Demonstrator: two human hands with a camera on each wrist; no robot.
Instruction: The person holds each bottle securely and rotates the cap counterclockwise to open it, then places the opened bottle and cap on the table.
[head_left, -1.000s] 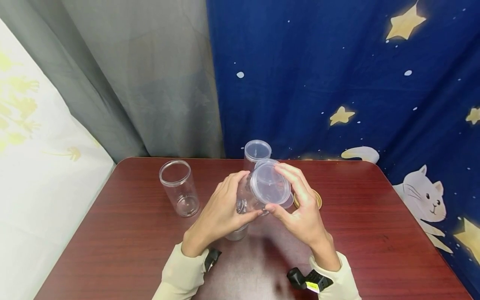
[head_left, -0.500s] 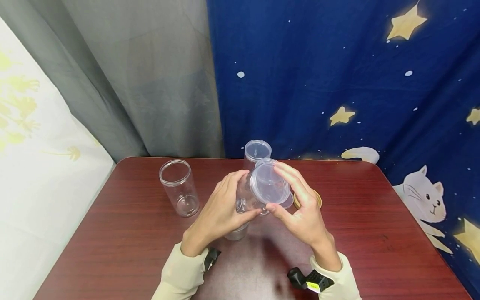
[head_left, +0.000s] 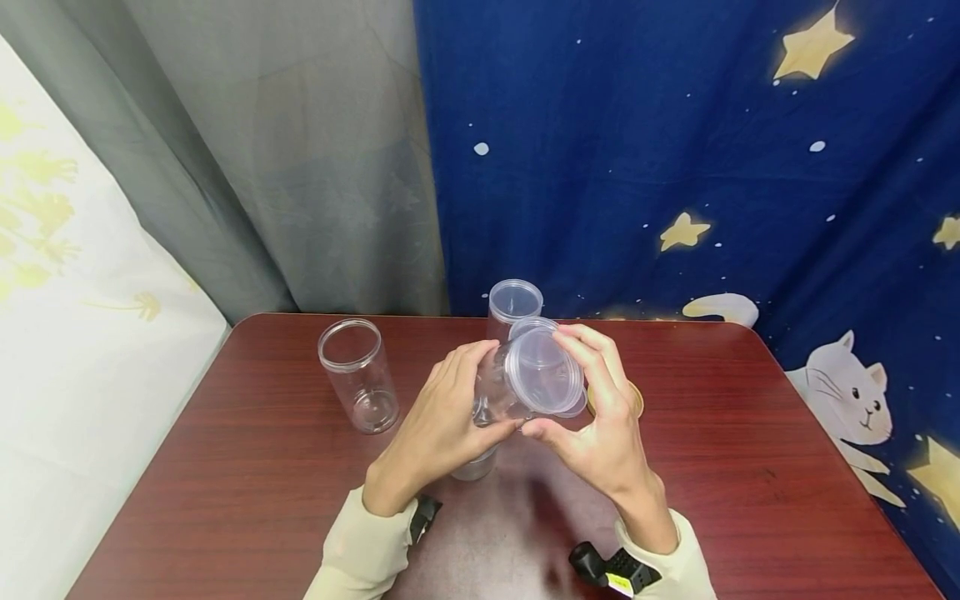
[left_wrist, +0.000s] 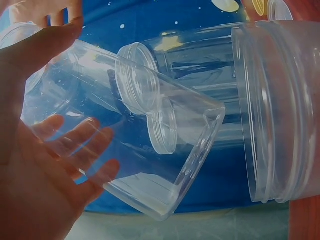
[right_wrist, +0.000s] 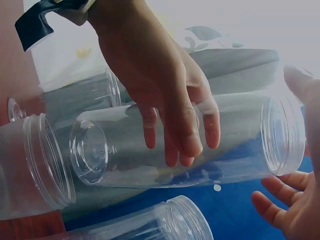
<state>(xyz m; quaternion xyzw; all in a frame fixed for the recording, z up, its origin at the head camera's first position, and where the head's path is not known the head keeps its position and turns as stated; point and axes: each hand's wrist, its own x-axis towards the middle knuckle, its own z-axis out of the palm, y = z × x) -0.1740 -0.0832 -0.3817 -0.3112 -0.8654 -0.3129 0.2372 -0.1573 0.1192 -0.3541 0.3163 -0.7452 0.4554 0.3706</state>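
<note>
Head view first: the red-brown bench [head_left: 262, 467] spreads wide before a grey curtain and a starry blue cloth, and over its middle a person holds a clear plastic jar [head_left: 498, 392] tilted on its side, lifted off the wood. On the far left stands an open clear jar [head_left: 358, 375], upright and well apart; a lidded clear jar [head_left: 513, 307] stands behind the hands, and a round yellowish lid [head_left: 634, 398] lies flat just past the right knuckles. The left hand [head_left: 442, 421] wraps the barrel, fingers curled over the top and thumb beneath; the right wrist camera shows those fingers [right_wrist: 186, 131] draped across the clear wall. The right hand [head_left: 600, 425] pinches a translucent lid [head_left: 543, 372] by its rim, thumb below and fingers above, at the jar's mouth. Whether the lid is seated square or only resting against the threads, I cannot tell. To my eye the seating wants care: keep the barrel steady in the left grip, bring the lid face flat to the mouth so the threads meet evenly, and turn with light fingertip pressure, since thin plastic will cross-thread or flex if squeezed.
</note>
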